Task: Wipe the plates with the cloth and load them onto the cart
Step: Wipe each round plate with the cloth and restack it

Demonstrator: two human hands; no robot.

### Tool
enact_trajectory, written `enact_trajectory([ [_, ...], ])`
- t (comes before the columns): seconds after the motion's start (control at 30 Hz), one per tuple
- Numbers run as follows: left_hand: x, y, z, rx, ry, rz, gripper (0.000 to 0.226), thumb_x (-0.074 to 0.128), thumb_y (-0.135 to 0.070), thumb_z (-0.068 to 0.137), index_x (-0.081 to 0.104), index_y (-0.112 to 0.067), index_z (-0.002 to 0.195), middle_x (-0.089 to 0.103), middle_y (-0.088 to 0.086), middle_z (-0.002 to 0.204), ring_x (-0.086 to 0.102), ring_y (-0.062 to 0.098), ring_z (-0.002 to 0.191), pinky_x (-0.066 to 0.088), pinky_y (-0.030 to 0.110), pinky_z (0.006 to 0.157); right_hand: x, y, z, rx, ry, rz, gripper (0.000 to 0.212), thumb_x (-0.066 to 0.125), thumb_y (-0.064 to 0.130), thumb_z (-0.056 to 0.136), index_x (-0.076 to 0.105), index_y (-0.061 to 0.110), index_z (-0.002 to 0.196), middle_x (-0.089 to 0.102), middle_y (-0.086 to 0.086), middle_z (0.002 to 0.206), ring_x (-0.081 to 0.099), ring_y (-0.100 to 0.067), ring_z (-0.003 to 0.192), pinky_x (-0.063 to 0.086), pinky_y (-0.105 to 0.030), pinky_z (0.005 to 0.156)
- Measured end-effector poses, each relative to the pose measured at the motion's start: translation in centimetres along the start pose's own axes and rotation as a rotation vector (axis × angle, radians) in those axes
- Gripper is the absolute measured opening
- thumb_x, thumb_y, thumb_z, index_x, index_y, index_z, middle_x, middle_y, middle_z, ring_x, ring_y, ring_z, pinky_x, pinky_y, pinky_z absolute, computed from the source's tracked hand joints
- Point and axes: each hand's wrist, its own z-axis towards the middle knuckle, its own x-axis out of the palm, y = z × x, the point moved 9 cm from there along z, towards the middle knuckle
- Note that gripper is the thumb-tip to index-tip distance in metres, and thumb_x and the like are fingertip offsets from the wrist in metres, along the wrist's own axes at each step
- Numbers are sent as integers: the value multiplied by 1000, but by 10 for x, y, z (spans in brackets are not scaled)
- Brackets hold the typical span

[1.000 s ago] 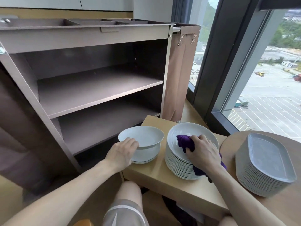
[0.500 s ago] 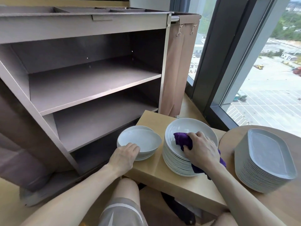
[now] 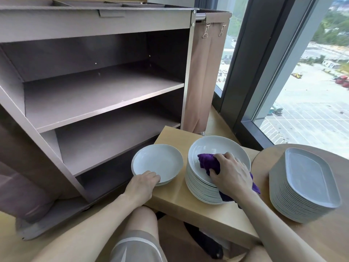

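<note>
Purple cloth (image 3: 208,162) is gripped under the right hand (image 3: 231,173) and pressed into the top plate (image 3: 217,146) of a tall stack on the wooden table (image 3: 170,135). A small plate (image 3: 158,162) just beside is pinched at its near rim by the left hand (image 3: 143,183). The cart (image 3: 98,95) stands behind.

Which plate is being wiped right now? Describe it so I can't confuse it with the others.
On the light wooden table before the brown shelved cart, find the tall stack of round white plates. Its top plate is the one, under the purple cloth and right hand; the neighbouring piles carry no cloth.
</note>
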Motion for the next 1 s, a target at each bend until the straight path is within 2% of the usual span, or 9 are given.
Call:
enact_trajectory([
  [0.07,10,9,5,-55,45,-38,24,58,0,90,64,-19,102,64,-6,98,57,16,93,43,29,59,1,1,0,-2,6,-1,43,58,49,96,57,32,135,62,2,126,60,-22,106,48,-35,85],
  [0.13,15,12,9,-79,89,-68,24,50,-6,96,62,-22,110,61,-9,107,55,15,101,43,29,66,1,1,0,-2,11,-7,43,57,49,96,57,32,135,62,2,126,60,-22,106,46,-34,84],
  [0.27,22,17,12,-135,182,-153,19,54,-22,99,58,-27,116,56,-13,116,54,15,112,42,29,75,4,1,2,-11,39,-40,43,56,52,95,57,31,133,62,2,125,60,-22,103,42,-32,79],
  [0.4,-1,-10,28,-137,109,-370,56,53,-57,95,44,-28,142,43,-15,139,42,8,129,43,33,101,10,1,6,-27,96,-93,45,49,58,93,54,30,129,58,1,121,57,-22,98,44,-33,78],
  [0.53,-42,-62,61,-62,-47,-654,77,38,-70,91,23,-29,154,24,-11,160,25,8,147,30,33,117,12,1,10,-5,178,-34,53,28,65,88,51,30,120,53,1,115,50,-22,95,43,-38,79],
  [0.63,-50,-98,82,49,-12,-614,87,33,-73,90,6,-31,161,-3,-12,170,1,5,155,13,30,122,12,0,11,-1,210,-11,44,31,59,92,54,30,116,52,1,114,49,-20,97,43,-38,81],
  [0.8,-26,-108,94,124,126,-493,100,38,-70,96,-20,-19,160,-30,-4,165,-28,4,150,-3,36,128,18,-2,14,-74,269,39,36,44,46,98,55,37,132,46,6,120,46,-19,111,41,-37,90],
  [0.9,-15,-96,94,92,123,-463,111,41,-77,91,-27,-20,157,-38,-5,162,-35,4,147,-6,33,126,22,-3,18,-110,303,93,36,49,48,99,58,39,133,41,9,116,43,-17,113,39,-36,89],
  [1.0,-7,-91,96,56,131,-529,122,42,-87,80,-32,-25,155,-38,-7,162,-30,3,149,-5,27,123,26,-1,26,-144,322,125,36,54,47,98,60,39,133,40,10,114,42,-14,112,43,-36,90],
])
